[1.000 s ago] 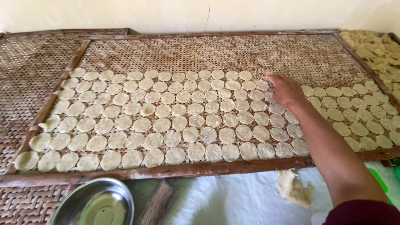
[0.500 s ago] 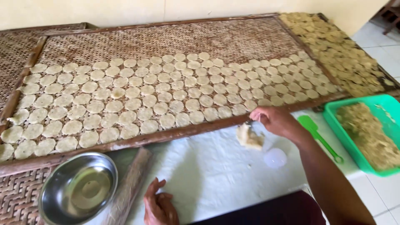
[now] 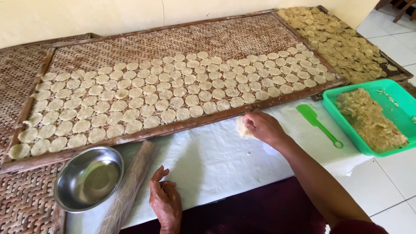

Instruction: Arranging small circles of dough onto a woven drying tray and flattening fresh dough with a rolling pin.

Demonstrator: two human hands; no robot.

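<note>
Two hands at work over a white cloth [image 3: 216,160]. Right hand [image 3: 263,128] curled around a pale dough lump [image 3: 241,128], pressing it against the cloth just beside the wooden edge of the drying rack [image 3: 242,41]. Left hand [image 3: 166,201] resting flat and released on the cloth's near edge, holding nothing, close to a wooden rolling stick [image 3: 128,186] and a steel bowl [image 3: 89,177].

Likely trouble: knuckles or forearm nudging the rack's frame and shifting the nearest raw cracker discs [image 3: 173,93], packed edge to edge, so one bump could overlap or crease several. Sticky dough could cling to the cloth or tear if lifted carelessly. Rolling stick lying tilted at the cloth's border, apt to roll toward the bowl or off the near side if knocked. Green spatula [image 3: 318,123] near the right forearm, easy to sweep away with an elbow.

Room for moving: bare cloth between both hands, broad and open. Tight toward the rack in front. Green tray [image 3: 346,93] of mixture to the right, overhanging white tiles, a limit on that side. Further rack of dried discs [image 3: 342,37] beyond, well apart. Upper band of the main rack bare, only reachable by leaning across the filled rows.
</note>
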